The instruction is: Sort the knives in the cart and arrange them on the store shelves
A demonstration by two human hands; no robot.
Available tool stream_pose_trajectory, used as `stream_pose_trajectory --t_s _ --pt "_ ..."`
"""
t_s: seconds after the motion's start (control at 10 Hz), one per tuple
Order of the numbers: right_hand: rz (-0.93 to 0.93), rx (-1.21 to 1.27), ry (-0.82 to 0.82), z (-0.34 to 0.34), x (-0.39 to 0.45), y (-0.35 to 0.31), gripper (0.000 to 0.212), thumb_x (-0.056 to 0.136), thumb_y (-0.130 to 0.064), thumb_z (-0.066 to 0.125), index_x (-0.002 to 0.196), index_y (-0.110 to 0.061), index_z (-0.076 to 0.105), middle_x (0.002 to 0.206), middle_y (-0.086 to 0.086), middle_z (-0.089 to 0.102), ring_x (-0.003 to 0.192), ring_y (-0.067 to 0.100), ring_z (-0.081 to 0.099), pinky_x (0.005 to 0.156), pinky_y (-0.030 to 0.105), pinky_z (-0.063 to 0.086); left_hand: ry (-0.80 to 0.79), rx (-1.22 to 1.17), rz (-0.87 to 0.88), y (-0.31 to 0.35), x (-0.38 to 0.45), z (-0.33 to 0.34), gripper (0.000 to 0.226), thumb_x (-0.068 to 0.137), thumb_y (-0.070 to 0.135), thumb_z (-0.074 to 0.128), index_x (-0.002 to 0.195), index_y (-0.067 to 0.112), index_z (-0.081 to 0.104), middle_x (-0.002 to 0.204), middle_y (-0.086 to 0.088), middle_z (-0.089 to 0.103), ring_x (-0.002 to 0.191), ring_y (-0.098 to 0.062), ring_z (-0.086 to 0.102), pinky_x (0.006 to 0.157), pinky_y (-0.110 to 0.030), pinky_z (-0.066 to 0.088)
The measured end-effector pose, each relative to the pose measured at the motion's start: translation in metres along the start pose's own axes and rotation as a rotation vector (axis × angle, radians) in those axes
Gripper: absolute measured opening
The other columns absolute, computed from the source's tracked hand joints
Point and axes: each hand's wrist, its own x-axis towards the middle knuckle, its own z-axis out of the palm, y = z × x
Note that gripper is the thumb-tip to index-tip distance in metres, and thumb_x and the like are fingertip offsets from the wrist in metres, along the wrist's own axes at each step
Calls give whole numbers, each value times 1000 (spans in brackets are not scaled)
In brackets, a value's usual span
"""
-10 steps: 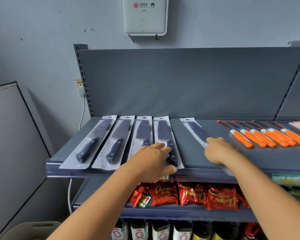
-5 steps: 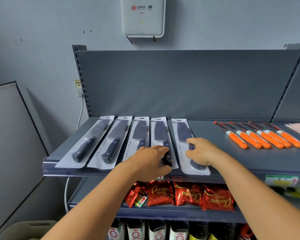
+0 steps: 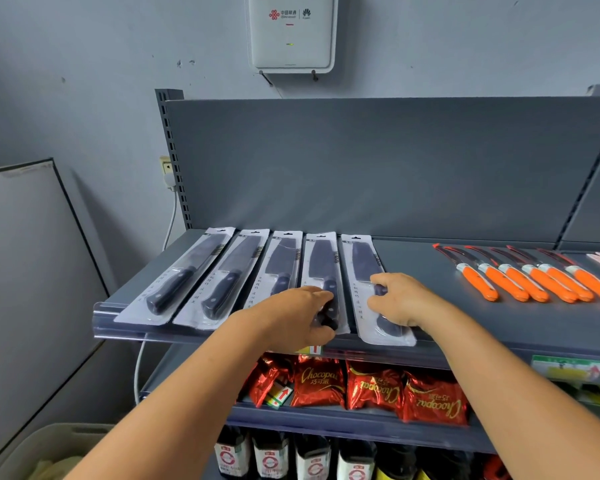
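Note:
Five blister-packed dark-handled knives lie side by side on the top shelf [image 3: 458, 323], blades pointing to the back. My left hand [image 3: 297, 317] lies over the handle end of the fourth knife pack [image 3: 321, 258], fingers curled over it and thumb at its front edge. My right hand [image 3: 400, 299] grips the fifth knife pack [image 3: 358, 258] at its handle, and this pack lies parallel to the others. Three more knife packs [image 3: 229, 271] lie to the left, untouched.
Several orange-handled knives [image 3: 534, 282] lie in a row on the right of the same shelf. Red snack bags [image 3: 374, 389] fill the shelf below, with bottles [image 3: 271, 459] under them. A beige bin [image 3: 49, 452] stands at the lower left beside a white board [image 3: 21, 271].
My right hand has swung the fifth knife pack from a slanted position on the right to lie straight beside the fourth pack. The left hand has stayed on the fourth pack.

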Motion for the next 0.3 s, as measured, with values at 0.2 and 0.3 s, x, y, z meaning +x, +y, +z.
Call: stream_pose_trajectory --t_s 0.2,0.3 --pt "-10 -7 -35 5 11 9 34 87 -27 44 64 -33 19 71 -9 24 86 24 29 54 26 22 4 -2 -30 5 -1 -2 47 93 37 53 131 12 44 119 -2 52 98 -18 53 82 -28 43" --pt "-41 3 -3 1 8 10 11 90 -34 43 82 -29 47 93 -2 49 92 26 43 71 32 39 42 -53 -45 6 -3 -3 48 91 41 56 131 17 46 113 -1 58 91 -14 56 76 -26 45"
